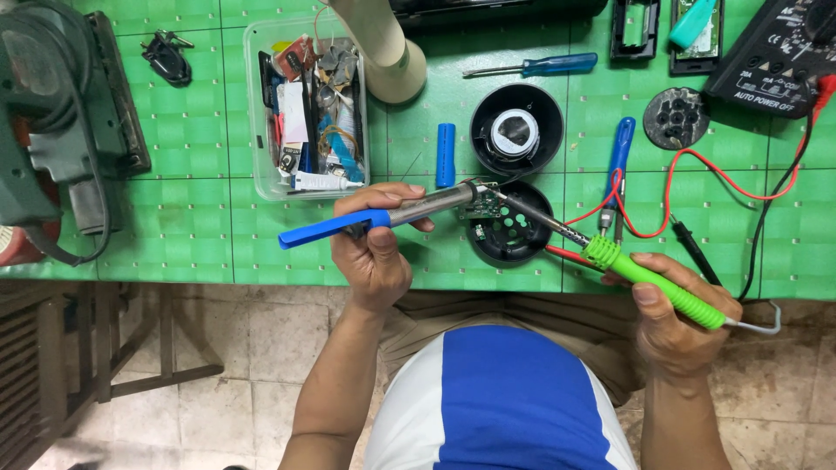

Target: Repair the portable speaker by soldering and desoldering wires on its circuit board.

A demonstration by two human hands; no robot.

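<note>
Basically both hands grip tools over a small circuit board (482,206). Left hand (376,252) is clenched around a blue-handled desoldering pump (374,216), fingers wrapped over the metal barrel, thumb underneath; pump lies nearly level, nozzle touching the board's left edge. Right hand (675,318) is clenched around a green soldering iron (644,277), tip angled up-left and meeting the board from the right. Board sits on the rim of a black perforated round shell (512,228) at the front edge of the green table (192,226).

Just behind that shell is a second black round shell with a speaker (516,130) inside. Blue battery (445,155) lies upright in view just left of it. Blue screwdriver (544,65) lies further back. Clear plastic box (305,109) full of small parts is at left, a cream lamp base (396,70) beside it. Black multimeter (771,52) at top right, its red lead (697,161) and black lead (784,200) looping across the table toward the right hand. Blue-handled pliers (616,170) lie between shell and leads. Black round disc (676,117) near the multimeter. Green power tool (52,130) at far left.
</note>
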